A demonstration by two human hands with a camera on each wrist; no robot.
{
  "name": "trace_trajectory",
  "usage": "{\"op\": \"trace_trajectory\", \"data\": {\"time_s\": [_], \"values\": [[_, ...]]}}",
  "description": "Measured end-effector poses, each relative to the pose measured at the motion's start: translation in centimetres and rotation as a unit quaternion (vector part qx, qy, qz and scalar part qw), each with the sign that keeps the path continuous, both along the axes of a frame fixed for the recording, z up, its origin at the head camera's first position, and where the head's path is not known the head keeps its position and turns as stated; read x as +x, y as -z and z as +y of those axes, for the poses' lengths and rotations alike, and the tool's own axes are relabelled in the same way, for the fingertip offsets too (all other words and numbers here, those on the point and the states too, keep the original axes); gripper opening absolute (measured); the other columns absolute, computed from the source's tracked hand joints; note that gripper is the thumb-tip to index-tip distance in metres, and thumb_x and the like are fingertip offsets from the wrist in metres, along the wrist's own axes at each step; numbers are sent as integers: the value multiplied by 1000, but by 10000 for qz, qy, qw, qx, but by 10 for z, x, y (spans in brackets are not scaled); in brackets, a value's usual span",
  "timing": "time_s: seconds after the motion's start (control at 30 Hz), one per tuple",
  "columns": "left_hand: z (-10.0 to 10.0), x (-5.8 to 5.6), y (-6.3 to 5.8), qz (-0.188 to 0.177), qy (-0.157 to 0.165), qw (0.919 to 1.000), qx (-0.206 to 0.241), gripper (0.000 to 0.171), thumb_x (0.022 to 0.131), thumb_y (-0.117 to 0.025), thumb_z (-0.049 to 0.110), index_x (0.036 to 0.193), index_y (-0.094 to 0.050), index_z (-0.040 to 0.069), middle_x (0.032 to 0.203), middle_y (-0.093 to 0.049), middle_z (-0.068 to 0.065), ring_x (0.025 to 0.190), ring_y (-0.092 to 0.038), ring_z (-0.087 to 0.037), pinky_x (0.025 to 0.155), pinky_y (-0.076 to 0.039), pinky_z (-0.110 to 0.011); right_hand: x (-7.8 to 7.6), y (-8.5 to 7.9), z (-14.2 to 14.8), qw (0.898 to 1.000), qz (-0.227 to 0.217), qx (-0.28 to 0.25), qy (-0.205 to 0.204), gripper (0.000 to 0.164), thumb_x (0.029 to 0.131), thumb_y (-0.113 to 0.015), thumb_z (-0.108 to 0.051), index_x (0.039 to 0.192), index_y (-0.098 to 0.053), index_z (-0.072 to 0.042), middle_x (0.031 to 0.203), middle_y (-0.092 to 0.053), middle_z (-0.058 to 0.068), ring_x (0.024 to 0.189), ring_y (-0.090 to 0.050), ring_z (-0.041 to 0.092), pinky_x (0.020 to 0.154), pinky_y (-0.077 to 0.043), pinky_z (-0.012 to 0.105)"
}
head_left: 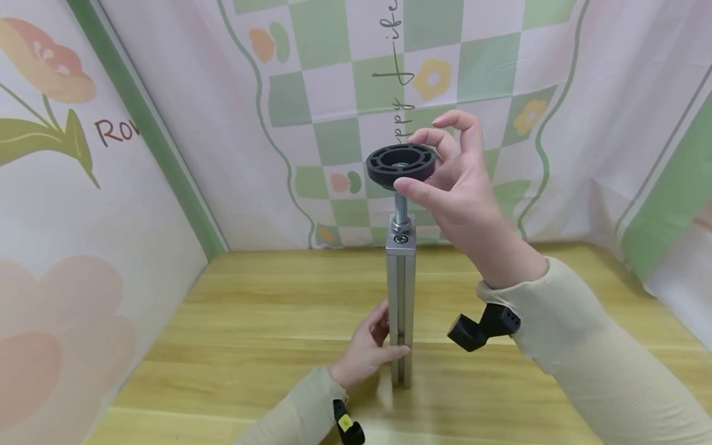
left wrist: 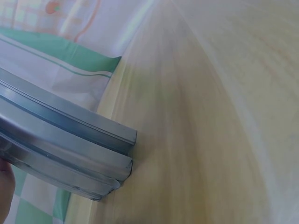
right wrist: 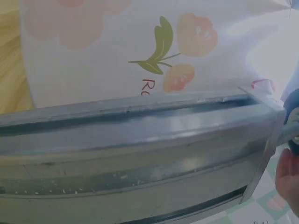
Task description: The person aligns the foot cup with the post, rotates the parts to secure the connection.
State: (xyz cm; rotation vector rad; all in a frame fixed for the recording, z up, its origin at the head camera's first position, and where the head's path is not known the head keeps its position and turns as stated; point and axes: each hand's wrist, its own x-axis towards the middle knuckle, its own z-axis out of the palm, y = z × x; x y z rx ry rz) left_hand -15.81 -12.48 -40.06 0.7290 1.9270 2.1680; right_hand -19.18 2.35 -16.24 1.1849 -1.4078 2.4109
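Note:
A slotted aluminium profile [head_left: 402,296] stands upright on the wooden table, its lower end resting on the surface in the left wrist view. Near its base, my left hand [head_left: 364,349] grips the profile, thumb across the front. A threaded stud [head_left: 401,207] with a nut rises from the end plate [head_left: 400,240], which also carries a socket screw. On top of the stud sits a round black levelling foot [head_left: 401,168], base facing up. My right hand [head_left: 464,185] holds the foot's rim from the right, thumb in front and fingers curved behind; some fingertips are hidden.
The wooden table [head_left: 250,309] runs back to a curtain [head_left: 384,80] with green checks and flowers. A printed white panel [head_left: 83,247] stands along the left side. Black wrist mounts [head_left: 484,327] stick out from both sleeves.

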Motion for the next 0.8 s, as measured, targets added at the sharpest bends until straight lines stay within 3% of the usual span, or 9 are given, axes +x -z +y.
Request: {"op": "trace_trajectory", "data": {"time_s": [0.17,0.27,0.37,0.47,0.6,0.7,0.8], "values": [[0,-2,3,119,45,9999,21,76,81,-67,-2,147,-31,11,117,-50,-6,102,-50,-9,95,-43,-24,5,-2,-4,9967,286,285,711,67,71,-61,20,115,-31,-19,113,-40,3,107,-49,22,75,-53,20],[0,-2,3,146,35,9999,20,75,81,-68,0,147,-32,12,116,-50,-4,101,-51,-9,94,-43,-23,1,-1,-5,9966,483,186,646,64,74,-69,8,117,-31,-20,118,-38,5,110,-44,22,77,-51,20],[0,-3,3,135,-5,9999,31,75,81,-69,1,146,-33,11,115,-51,-1,101,-51,-9,94,-43,-23,-8,2,-6,9984,352,-381,-205,50,82,-67,-9,117,-34,-19,119,-41,8,105,-49,21,84,-49,25],[0,-3,2,82,-34,10000,2,75,81,-68,0,146,-32,10,116,-51,-3,101,-51,-9,95,-43,-23,-18,3,-5,9895,-58,-680,-1274,35,90,-60,-28,117,-40,-18,114,-50,11,98,-56,22,90,-45,30],[0,-3,0,-42,-58,9999,-103,76,81,-67,-3,147,-31,12,123,-50,-10,105,-50,-9,97,-42,-23,-28,0,-2,9721,-544,38,-2281,39,91,-52,-46,116,-47,-16,102,-60,9,97,-58,21,93,-43,35],[0,-2,-1,-112,-50,9998,-158,78,81,-65,-6,148,-29,12,128,-48,-15,108,-50,-10,98,-41,-23,-33,-3,-2,9597,-601,566,-2688,47,90,-50,-54,114,-49,-14,101,-61,10,97,-56,21,95,-41,39],[0,-1,-1,-144,-21,9997,-186,79,81,-64,-8,148,-28,12,131,-45,-18,109,-50,-10,100,-40,-24,-35,-4,-3,9529,-552,715,-2895,49,89,-49,-56,114,-51,-14,104,-61,10,98,-55,21,97,-40,41]]}}
